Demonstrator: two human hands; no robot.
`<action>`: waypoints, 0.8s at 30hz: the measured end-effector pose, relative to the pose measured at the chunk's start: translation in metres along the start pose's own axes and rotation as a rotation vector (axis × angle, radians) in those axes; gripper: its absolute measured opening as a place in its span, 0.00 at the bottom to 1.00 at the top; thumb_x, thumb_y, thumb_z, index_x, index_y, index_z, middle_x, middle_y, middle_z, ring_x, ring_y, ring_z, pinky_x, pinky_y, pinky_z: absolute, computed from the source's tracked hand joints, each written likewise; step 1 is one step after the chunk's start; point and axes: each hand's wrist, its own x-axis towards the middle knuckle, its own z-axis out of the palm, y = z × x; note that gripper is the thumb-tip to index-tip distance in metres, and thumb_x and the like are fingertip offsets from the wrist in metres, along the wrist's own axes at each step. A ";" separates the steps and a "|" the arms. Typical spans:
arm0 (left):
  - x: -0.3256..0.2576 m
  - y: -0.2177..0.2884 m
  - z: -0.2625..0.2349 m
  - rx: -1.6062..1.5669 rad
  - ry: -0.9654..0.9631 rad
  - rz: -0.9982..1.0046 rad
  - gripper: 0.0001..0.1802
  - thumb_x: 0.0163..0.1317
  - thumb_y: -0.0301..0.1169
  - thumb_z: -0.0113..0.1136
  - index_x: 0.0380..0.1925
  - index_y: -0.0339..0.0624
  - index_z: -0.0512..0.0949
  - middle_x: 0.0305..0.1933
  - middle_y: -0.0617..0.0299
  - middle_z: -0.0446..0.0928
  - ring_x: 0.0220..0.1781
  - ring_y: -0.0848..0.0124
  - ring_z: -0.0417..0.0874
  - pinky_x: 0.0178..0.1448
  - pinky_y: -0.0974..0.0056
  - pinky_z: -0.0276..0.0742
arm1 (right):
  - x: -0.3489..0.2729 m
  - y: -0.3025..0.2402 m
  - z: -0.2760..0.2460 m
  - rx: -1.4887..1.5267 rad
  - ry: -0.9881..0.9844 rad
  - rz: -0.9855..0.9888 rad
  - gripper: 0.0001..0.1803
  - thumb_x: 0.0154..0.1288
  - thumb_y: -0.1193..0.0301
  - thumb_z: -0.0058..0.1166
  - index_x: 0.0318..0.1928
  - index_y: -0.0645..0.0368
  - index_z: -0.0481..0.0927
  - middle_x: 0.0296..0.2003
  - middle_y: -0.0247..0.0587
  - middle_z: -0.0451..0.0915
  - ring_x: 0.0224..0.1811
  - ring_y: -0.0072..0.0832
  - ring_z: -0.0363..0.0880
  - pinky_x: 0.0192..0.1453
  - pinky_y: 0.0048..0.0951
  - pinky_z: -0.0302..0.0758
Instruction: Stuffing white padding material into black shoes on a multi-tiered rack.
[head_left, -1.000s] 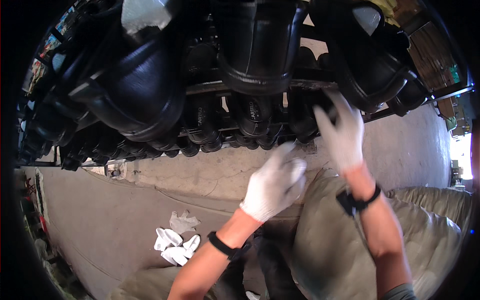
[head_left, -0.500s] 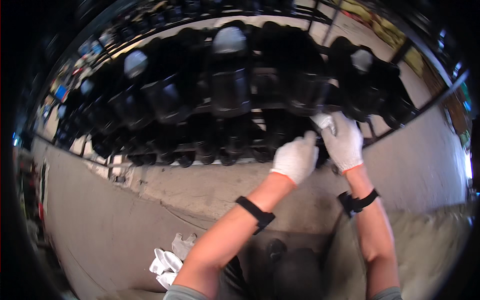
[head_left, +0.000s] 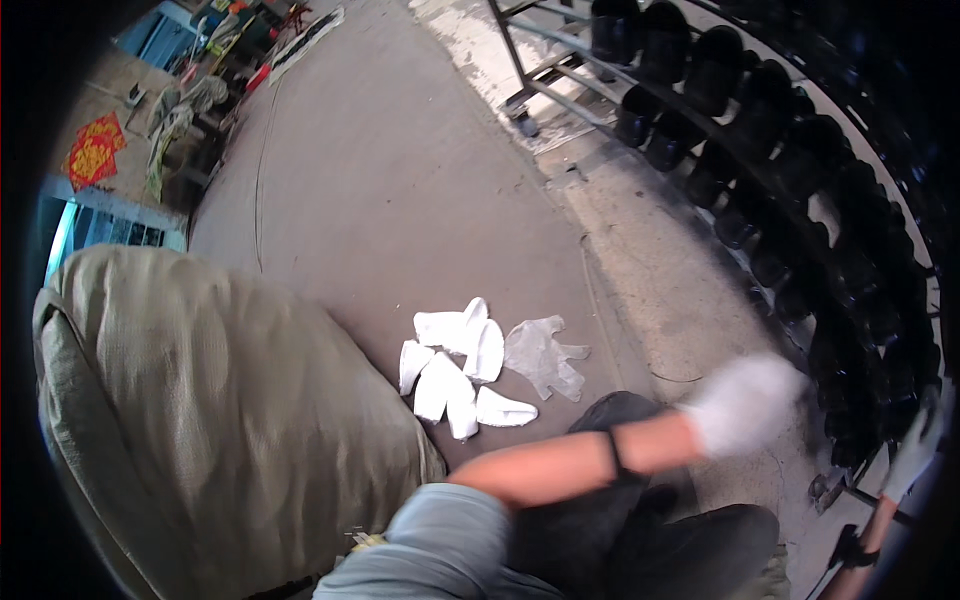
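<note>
My left hand (head_left: 745,405), in a white knit glove, is smeared by motion over the floor between my knees and the rack. Whether its fingers are closed, or hold anything, does not show. At the far right rim my right hand (head_left: 914,450), also gloved, is beside the lower row of black shiny shoe-like pieces (head_left: 765,255). Its fingers are dim and blurred there, and contact with the rack cannot be made out. On the floor to the left of my left hand lie several white folded cloth pieces (head_left: 484,350), shaped like toe caps. A thin whitish glove (head_left: 545,355) lies flat beside them.
A metal rack (head_left: 560,85) with rows of black pieces runs along the right side. A big olive-grey sack (head_left: 220,420) bulges at the left. Cluttered benches (head_left: 195,120) stand at the far left. A thin cord (head_left: 262,190) lies on the floor.
My view has swung left, from the rack to the floor and sack. Both hands were close together at the rack; my left hand is now apart from the right, away from the rack.
</note>
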 end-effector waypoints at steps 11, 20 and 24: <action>-0.414 -0.136 -0.197 0.758 0.405 -1.230 0.51 0.60 0.29 0.72 0.81 0.27 0.58 0.83 0.19 0.58 0.86 0.24 0.60 0.89 0.34 0.58 | -0.197 -0.545 0.268 0.815 -1.378 -1.180 0.36 0.65 0.59 0.70 0.74 0.50 0.80 0.56 0.52 0.84 0.60 0.53 0.85 0.64 0.51 0.85; -0.510 -0.185 -0.222 1.028 0.511 -1.354 0.27 0.64 0.25 0.61 0.64 0.32 0.85 0.59 0.41 0.90 0.61 0.44 0.91 0.72 0.43 0.83 | -0.441 -0.650 0.279 0.735 -1.474 -0.845 0.19 0.79 0.58 0.52 0.52 0.61 0.85 0.41 0.60 0.85 0.45 0.57 0.94 0.43 0.61 0.90; -0.384 -0.181 -0.227 0.834 0.417 -0.841 0.33 0.66 0.27 0.62 0.73 0.30 0.76 0.61 0.36 0.87 0.62 0.41 0.89 0.71 0.49 0.83 | -0.339 -0.513 0.358 0.476 -0.886 -0.971 0.22 0.73 0.63 0.58 0.60 0.64 0.79 0.54 0.64 0.81 0.52 0.64 0.90 0.57 0.58 0.88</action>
